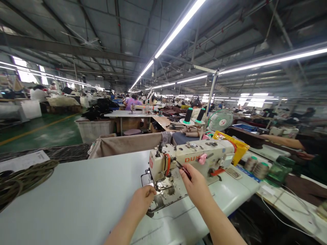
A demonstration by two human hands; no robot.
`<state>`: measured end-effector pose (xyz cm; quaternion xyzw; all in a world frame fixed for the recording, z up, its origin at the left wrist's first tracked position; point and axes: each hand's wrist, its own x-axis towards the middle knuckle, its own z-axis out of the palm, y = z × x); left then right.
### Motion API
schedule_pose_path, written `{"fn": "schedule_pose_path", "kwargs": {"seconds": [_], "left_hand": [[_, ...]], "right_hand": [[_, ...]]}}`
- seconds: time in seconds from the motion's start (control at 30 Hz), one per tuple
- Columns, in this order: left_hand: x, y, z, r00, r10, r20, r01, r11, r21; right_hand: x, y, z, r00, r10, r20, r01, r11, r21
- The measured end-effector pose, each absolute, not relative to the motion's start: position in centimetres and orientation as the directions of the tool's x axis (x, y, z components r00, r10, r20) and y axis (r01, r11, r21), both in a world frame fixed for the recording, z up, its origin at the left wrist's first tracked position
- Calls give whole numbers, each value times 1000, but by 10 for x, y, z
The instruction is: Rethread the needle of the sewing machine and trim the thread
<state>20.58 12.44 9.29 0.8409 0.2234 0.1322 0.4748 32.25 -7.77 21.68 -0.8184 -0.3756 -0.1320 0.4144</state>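
A white sewing machine (190,154) with orange lettering stands on the pale table. My left hand (144,197) is closed in a pinch beside the needle area and presser foot (160,185); whatever its fingertips hold is too small to make out. In front of the machine's arm, my right hand (194,180) is closed around small dark thread snips (187,173), their pointed tips towards the machine head. An orange lever (167,164) shows on the head, and a pink piece (202,158) is attached to the arm.
Black thread cones (188,116) stand behind the machine near a green fan (220,119). Olive strips (28,180) lie at the table's left. A cloth-lined bin (127,144) sits beyond the far edge. At the right, a co-worker's arm (283,140) reaches over dark material.
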Motion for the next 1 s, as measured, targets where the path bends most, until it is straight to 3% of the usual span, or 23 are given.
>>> {"fn": "schedule_pose_path", "kwargs": {"seconds": [0.2,0.53,0.77,1.0], "left_hand": [[205,124,97,872,489,8,247,-454,856],[203,121,105,870,493,-7,256,-440,861],[204,122,104,874,485,-8,249,-433,866],[205,123,102,869,495,-11,266,-449,853]], "right_hand": [[324,-71,218,685,486,543,725,-379,-575],[324,-64,238,687,450,571,705,-221,-674],[332,-55,246,774,455,440,551,-144,-822],[327,-50,256,754,559,345,362,84,-928]]}}
